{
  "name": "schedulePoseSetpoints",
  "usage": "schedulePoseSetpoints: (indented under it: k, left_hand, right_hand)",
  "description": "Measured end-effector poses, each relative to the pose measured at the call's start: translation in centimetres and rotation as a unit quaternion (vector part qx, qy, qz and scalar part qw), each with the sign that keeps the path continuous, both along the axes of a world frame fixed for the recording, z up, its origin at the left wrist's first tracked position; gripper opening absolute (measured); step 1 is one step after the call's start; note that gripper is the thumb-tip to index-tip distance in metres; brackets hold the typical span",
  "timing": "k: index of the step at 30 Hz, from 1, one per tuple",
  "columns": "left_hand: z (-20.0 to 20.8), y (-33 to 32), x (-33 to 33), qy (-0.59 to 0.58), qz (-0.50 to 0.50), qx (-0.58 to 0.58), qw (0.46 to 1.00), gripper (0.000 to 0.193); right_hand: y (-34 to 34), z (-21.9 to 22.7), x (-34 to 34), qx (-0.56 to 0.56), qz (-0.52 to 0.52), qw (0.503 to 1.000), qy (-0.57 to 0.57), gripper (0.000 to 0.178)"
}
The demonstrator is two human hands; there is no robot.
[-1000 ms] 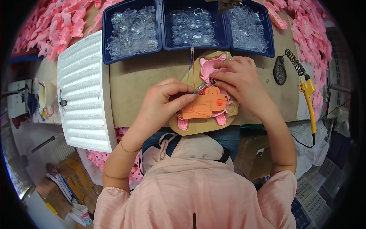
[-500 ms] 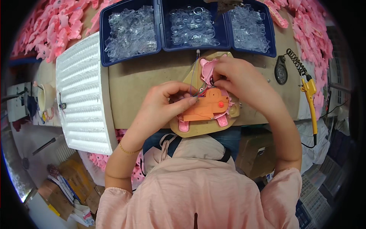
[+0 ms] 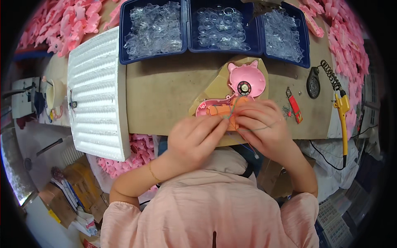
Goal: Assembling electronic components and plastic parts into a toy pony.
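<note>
A pink plastic toy shell (image 3: 255,77), shaped like an animal with a round head, lies on a tan board (image 3: 221,84) in front of me. In its head sits a round black speaker (image 3: 244,88). An orange casing (image 3: 220,110) fills part of the body. Over that casing, my left hand (image 3: 191,139) is closed in a pinch on thin wires (image 3: 232,108), mainly a green one. Close beside it, my right hand (image 3: 264,130) also grips the wires; some trail below it to a small white connector (image 3: 256,156). Both hands partly cover the casing.
Blue bins (image 3: 225,50) of clear plastic parts stand at the back. A white foam tray (image 3: 99,95) is on the left. Red-handled cutters (image 3: 295,109) and a yellow soldering iron (image 3: 342,118) lie right. Pink parts (image 3: 68,27) are heaped at both far corners.
Both hands have come nearer to me, off the toy's head and onto the wires. The toy now lies turned, its speaker showing. The cutters have come into sight.
</note>
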State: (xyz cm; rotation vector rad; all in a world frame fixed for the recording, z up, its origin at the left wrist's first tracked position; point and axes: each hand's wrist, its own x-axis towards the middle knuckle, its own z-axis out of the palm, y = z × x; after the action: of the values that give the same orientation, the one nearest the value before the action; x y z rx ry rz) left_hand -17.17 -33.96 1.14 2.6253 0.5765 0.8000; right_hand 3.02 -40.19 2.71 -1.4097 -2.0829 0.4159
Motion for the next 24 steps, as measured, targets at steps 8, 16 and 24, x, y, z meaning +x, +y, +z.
schedulePoseSetpoints:
  k: [8,16,24]
  left_hand:
    - [-0.9,-1.3,0.0,0.044,0.054,0.02,0.997,0.035]
    - [-0.2,-1.4,0.5,0.056,0.079,0.036,0.995,0.042]
    - [-1.2,-1.3,1.8,-0.027,0.008,0.07,0.997,0.031]
  right_hand:
    - [-3.7,2.0,-0.4,-0.301,-0.191,0.807,0.472,0.028]
    - [-4.2,0.9,0.8,-0.196,-0.334,0.83,0.4,0.011]
    - [-6.4,1.1,0.9,-0.283,-0.288,0.855,0.326,0.007]
